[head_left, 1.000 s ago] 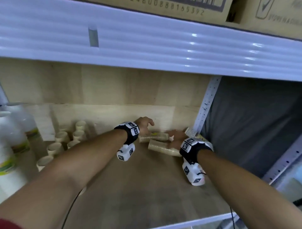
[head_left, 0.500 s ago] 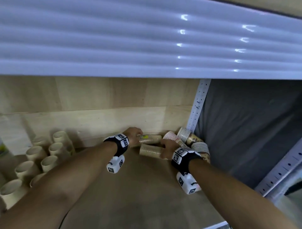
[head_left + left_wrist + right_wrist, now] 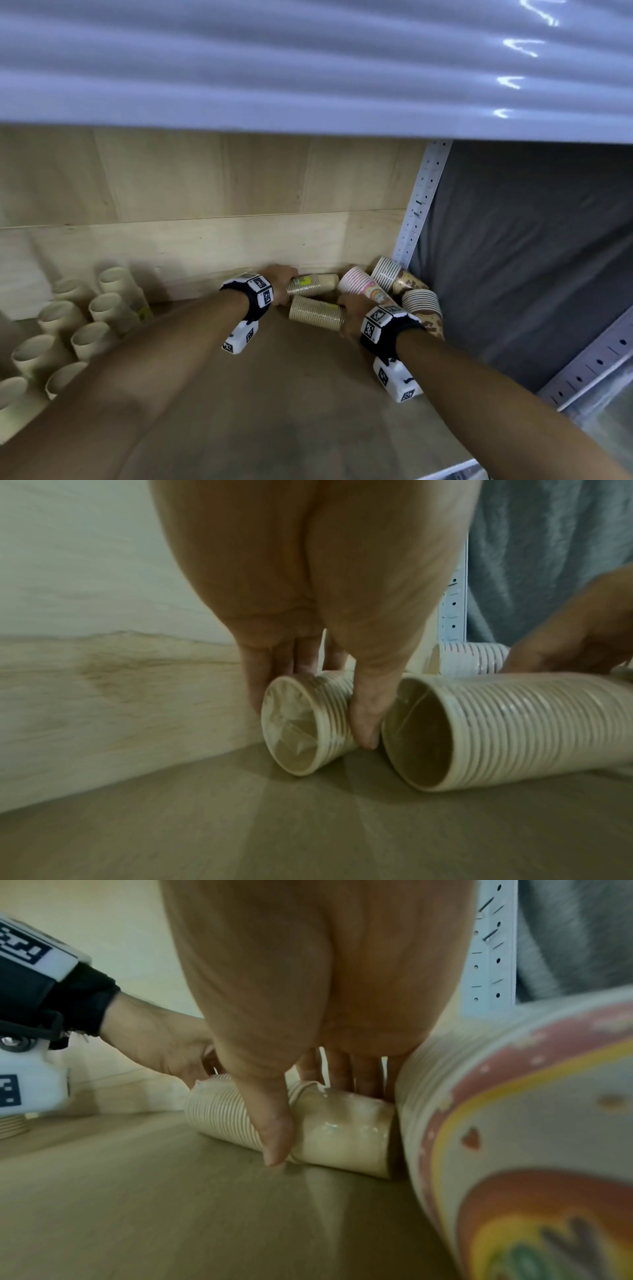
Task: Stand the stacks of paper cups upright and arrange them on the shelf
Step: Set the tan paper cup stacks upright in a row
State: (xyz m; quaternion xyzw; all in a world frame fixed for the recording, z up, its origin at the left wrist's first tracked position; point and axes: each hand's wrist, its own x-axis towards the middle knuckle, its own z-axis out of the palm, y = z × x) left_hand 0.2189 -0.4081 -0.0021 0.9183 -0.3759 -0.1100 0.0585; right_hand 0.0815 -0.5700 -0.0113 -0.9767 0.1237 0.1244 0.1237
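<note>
Head view shows both my arms reaching to the back right corner of the wooden shelf (image 3: 308, 411), where several stacks of paper cups lie on their sides. My left hand (image 3: 281, 284) grips the rear plain stack (image 3: 313, 284), the one lying along the back wall with a yellow label on it; in the left wrist view my fingers (image 3: 304, 656) curl over its top and my thumb presses the side facing the next stack, close to its open mouth. My right hand (image 3: 349, 315) grips the front plain stack (image 3: 317, 312), which lies just in front of the rear one; the right wrist view shows my thumb (image 3: 274, 1129) down across its ribbed rims and my fingers wrapped over the far side. The base end of that stack touches the rainbow-printed stack (image 3: 364, 286), also lying down. Two brown-patterned stacks (image 3: 421, 305) lie against the metal post (image 3: 421, 205) and the grey cloth (image 3: 531, 257). On the left of the shelf, plain upright stacks (image 3: 92, 325) stand in rows, mouths up.
</note>
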